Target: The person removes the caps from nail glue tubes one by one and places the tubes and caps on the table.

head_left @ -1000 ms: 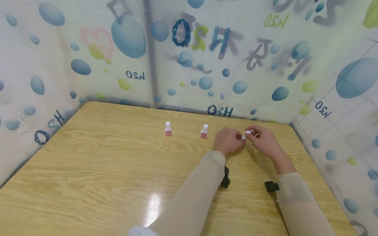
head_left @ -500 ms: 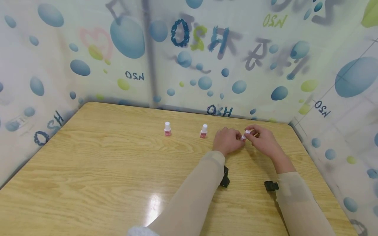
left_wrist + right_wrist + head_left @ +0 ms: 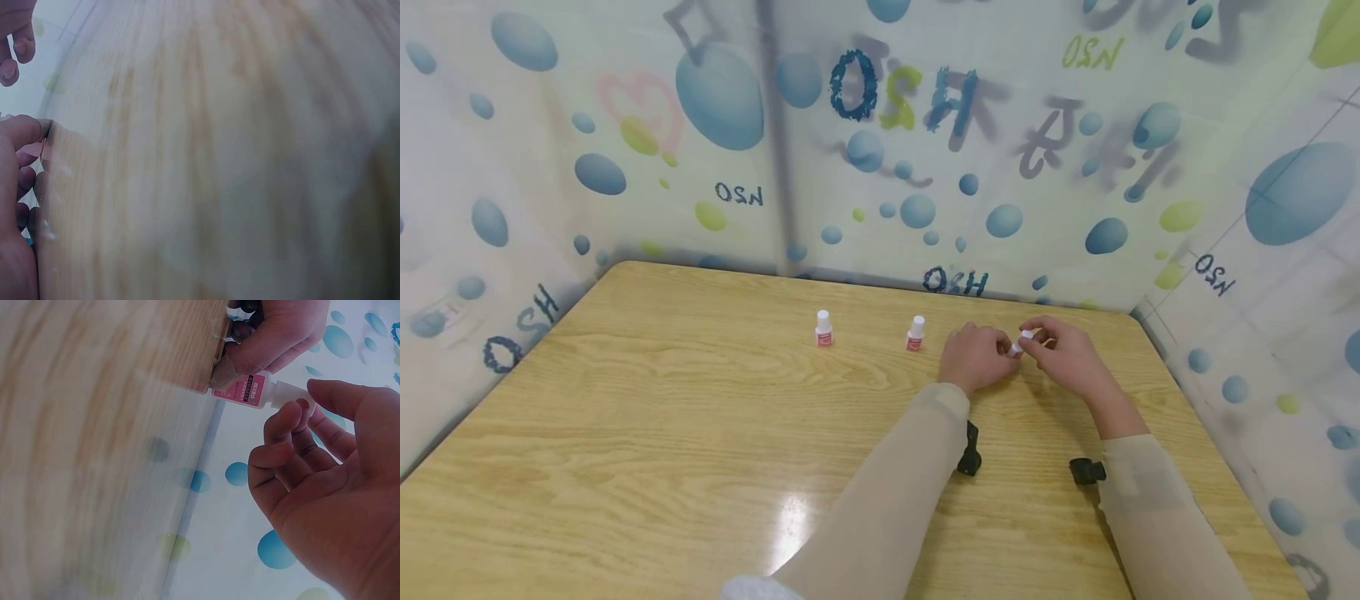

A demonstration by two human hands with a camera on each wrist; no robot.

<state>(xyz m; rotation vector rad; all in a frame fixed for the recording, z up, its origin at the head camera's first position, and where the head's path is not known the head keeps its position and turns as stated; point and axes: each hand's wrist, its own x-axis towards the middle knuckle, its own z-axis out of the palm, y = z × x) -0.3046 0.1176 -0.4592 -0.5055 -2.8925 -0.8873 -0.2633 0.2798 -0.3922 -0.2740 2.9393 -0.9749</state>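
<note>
A small nail glue bottle (image 3: 244,390) with a pink label and a white cap (image 3: 284,395) stands near the table's far right. My left hand (image 3: 976,357) grips its body low down, close to the tabletop. From the other side, my right hand (image 3: 1067,358) pinches the cap between thumb and fingers. Cap and body are still joined in the right wrist view. In the left wrist view, part of my left hand (image 3: 12,212) shows at the edge, and the bottle is mostly hidden there.
Two similar white-capped bottles stand upright left of my hands: a nearer one (image 3: 915,333) and a farther one (image 3: 823,329). The wooden table (image 3: 647,417) meets a patterned wall covering (image 3: 820,200) along its back edge and right side.
Both hands keep their hold on the bottle and its cap. The head view has shifted slightly, so everything sits a little farther left; the two other bottles stay standing.
</note>
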